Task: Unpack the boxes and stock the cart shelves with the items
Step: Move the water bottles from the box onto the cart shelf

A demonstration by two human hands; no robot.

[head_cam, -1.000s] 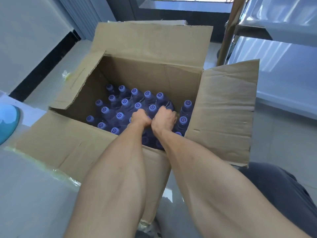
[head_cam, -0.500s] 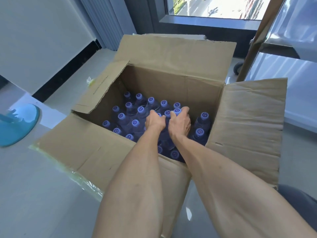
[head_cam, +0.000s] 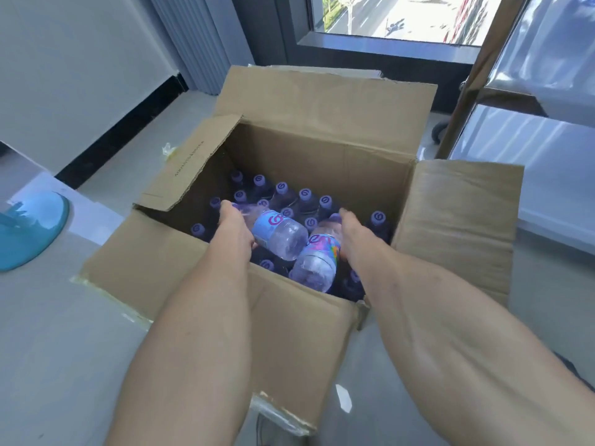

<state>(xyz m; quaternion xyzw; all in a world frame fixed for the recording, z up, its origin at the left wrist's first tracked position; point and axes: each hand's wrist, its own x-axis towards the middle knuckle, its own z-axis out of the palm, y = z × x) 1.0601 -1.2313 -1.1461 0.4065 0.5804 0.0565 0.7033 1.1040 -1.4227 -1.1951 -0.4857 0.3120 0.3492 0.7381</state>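
An open cardboard box (head_cam: 328,130) stands on the floor with all flaps spread. Inside it stand several water bottles with purple caps (head_cam: 304,194). My left hand (head_cam: 236,226) grips one clear bottle with a light-blue label (head_cam: 278,235), tilted over the others, its base pointing right. My right hand (head_cam: 352,233) grips a second bottle with a colourful label (head_cam: 317,263), tilted with its base toward me. Both bottles are above the upright ones, inside the box opening.
A metal cart with shelves (head_cam: 528,149) stands at the right, its post (head_cam: 473,75) and wheel (head_cam: 439,133) just behind the box. A turquoise round object (head_cam: 29,233) lies at the left. A window (head_cam: 402,17) and wall are beyond. A plastic scrap (head_cam: 169,151) lies on the floor.
Both hands were closed on bottle tops among the upright bottles. Now each has pulled a bottle up and tilted it, and the hands have moved apart.
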